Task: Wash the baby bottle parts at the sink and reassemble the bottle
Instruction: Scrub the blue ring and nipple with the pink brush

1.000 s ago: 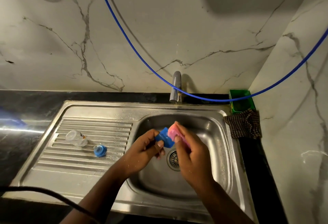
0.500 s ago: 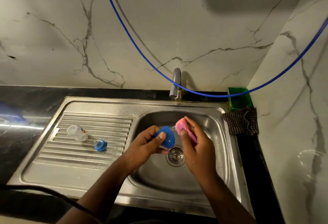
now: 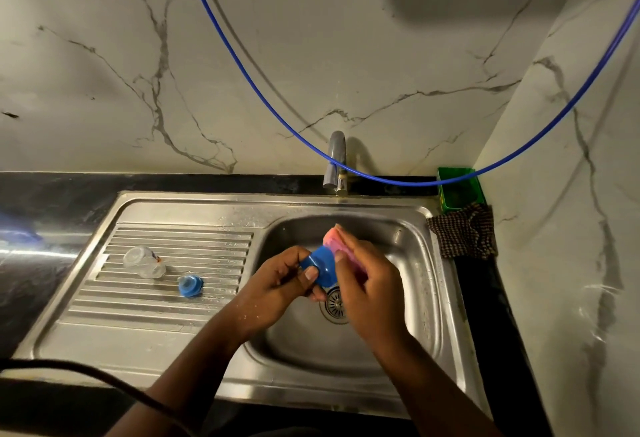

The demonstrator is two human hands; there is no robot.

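L hand grips domed blue plastic cap — R hand presses pink sponge.

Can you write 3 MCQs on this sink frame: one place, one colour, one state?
1. Where does the clear bottle body lie?
A. In the basin
B. On the ribbed drainboard
C. In the green tray

2. What colour is the sponge in the right hand?
A. Pink
B. Yellow
C. Green

3. What is the left hand doing?
A. Resting open on the counter
B. Turning the tap
C. Gripping the blue cap

Key: 1 B, it lies on the ribs left of the basin. 2 A, pink shows above the fingers. 3 C, thumb and fingers curl round the cap over the drain.
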